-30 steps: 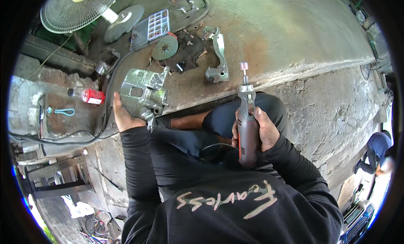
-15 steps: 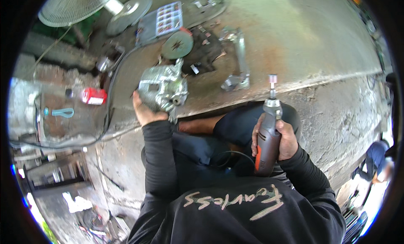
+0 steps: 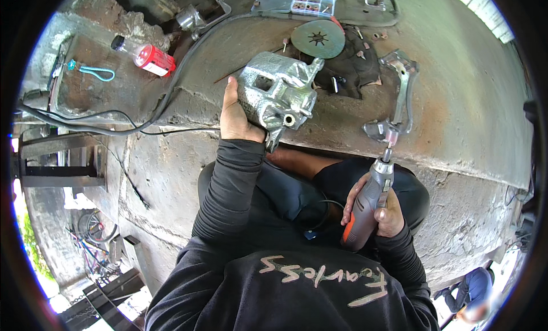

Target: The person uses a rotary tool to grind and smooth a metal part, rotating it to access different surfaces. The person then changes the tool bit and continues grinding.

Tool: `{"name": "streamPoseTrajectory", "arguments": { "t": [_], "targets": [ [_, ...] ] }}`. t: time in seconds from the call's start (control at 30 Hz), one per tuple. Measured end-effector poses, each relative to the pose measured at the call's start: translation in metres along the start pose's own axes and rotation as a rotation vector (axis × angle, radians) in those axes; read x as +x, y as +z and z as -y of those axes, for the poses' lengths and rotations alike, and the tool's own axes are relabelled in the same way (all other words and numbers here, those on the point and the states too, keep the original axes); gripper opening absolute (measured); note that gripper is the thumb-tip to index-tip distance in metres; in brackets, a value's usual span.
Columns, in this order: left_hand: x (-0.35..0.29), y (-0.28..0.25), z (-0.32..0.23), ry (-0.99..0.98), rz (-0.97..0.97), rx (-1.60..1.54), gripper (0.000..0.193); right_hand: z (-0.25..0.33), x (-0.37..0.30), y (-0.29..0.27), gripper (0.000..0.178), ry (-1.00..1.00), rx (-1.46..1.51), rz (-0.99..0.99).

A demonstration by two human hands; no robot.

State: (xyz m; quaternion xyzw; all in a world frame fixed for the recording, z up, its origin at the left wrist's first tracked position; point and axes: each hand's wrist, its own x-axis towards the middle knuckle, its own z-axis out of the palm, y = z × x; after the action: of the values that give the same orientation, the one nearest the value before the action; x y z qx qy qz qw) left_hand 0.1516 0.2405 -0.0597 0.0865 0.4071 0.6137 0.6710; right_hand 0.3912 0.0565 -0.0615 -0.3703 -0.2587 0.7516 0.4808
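My left hand [image 3: 240, 115] is wrapped round the near left side of a silver brake caliper [image 3: 275, 92], thumb up along its edge. The caliper is tilted above the bench, showing a square opening and a round bore. My right hand [image 3: 389, 216] grips the body of a dark rotary tool [image 3: 368, 201] with an orange patch. A small pinkish grinding bit [image 3: 390, 138] sits in its tip, pointing away from me. Tool and caliper are apart. Beyond the bit lies a metal bracket [image 3: 404, 94]; in the picture, the bit overlaps its near end.
A green abrasive disc [image 3: 318, 39] and dark cloth [image 3: 357, 68] with small bits lie past the caliper. Farther back is a compartment box [image 3: 314, 1]. A red-labelled bottle [image 3: 149, 57] and thick cable [image 3: 165, 100] are left. Another person [image 3: 474, 291] is at lower right.
The whole view has swung, so bench things appear farther right and the fan is out of sight. Both hands keep their holds on the caliper and the rotary tool.
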Motion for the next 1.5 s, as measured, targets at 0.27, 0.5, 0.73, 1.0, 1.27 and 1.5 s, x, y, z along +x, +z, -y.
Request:
{"name": "streamPoseTrajectory", "arguments": {
  "t": [0.27, 0.5, 0.73, 1.0, 1.27, 1.5],
  "targets": [
    [0.006, -0.014, -0.007, -0.119, 0.133, -0.050, 0.042, -0.014, 0.015, -0.007, 0.081, 0.034, 0.027, 0.008],
    [0.003, -0.014, -0.007, -0.090, 0.102, 0.008, 0.041, -0.025, 0.019, 0.000, 0.080, -0.027, -0.056, -0.174],
    [-0.005, -0.015, -0.008, -0.092, 0.014, -0.100, 0.038, -0.029, 0.017, 0.002, 0.084, -0.095, -0.117, -0.211],
    [-0.083, -0.066, -0.007, 0.246, -0.062, 0.170, 0.044, -0.031, 0.017, 0.001, 0.085, -0.069, -0.068, -0.149],
    [-0.136, -0.053, 0.043, -0.183, 0.575, 0.556, 0.054, -0.030, 0.006, 0.003, 0.090, 0.035, -0.188, -0.027],
    [-0.095, -0.043, 0.071, 0.133, 1.068, 0.754, 0.088, -0.033, 0.003, 0.006, 0.100, 0.001, -0.337, -0.123]
  ]
}}
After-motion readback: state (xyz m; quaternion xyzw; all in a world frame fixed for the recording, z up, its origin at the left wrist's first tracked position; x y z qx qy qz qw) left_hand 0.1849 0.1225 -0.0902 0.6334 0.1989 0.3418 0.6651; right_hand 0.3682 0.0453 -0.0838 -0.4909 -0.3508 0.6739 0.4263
